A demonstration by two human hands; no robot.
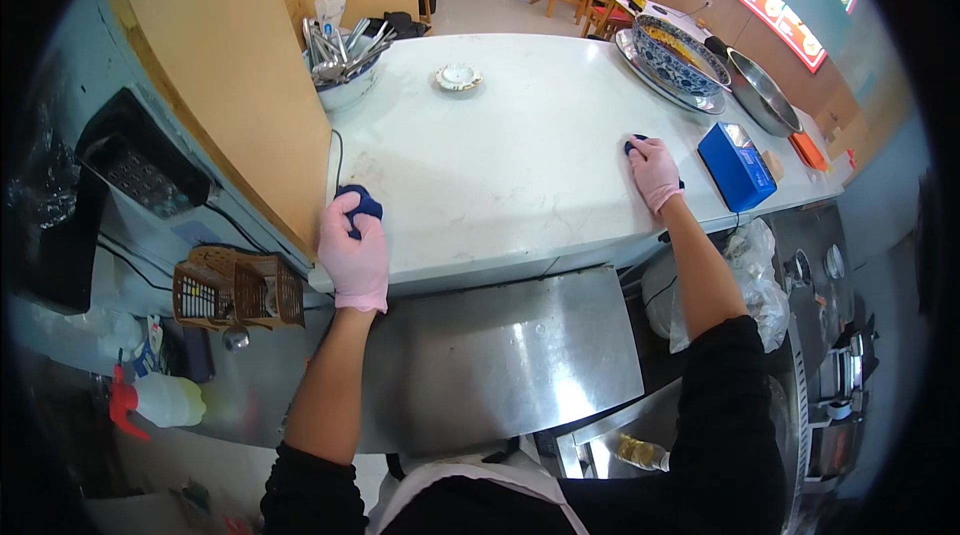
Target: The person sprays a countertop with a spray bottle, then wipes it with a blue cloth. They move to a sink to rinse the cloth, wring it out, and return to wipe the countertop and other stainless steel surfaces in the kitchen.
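Observation:
Both of my hands wear pink gloves and rest on a white countertop [495, 160]. My left hand [352, 250] grips a dark blue cloth [364, 206] at the counter's left end, close to the beige partition. Farther right, my right hand [654, 169] presses on another dark blue cloth [634, 143], mostly covered by the palm and fingers. Just right of that hand stands a blue box-shaped device [736, 167]. Faint brown smudges mark the counter beyond my left hand.
A bowl of metal utensils [349, 89] stands at the back left, near a small white dish [458, 77]. At the back right are a blue-patterned bowl [679, 59] with food and a steel bowl [763, 94]. A steel worktop [502, 362] lies below the counter.

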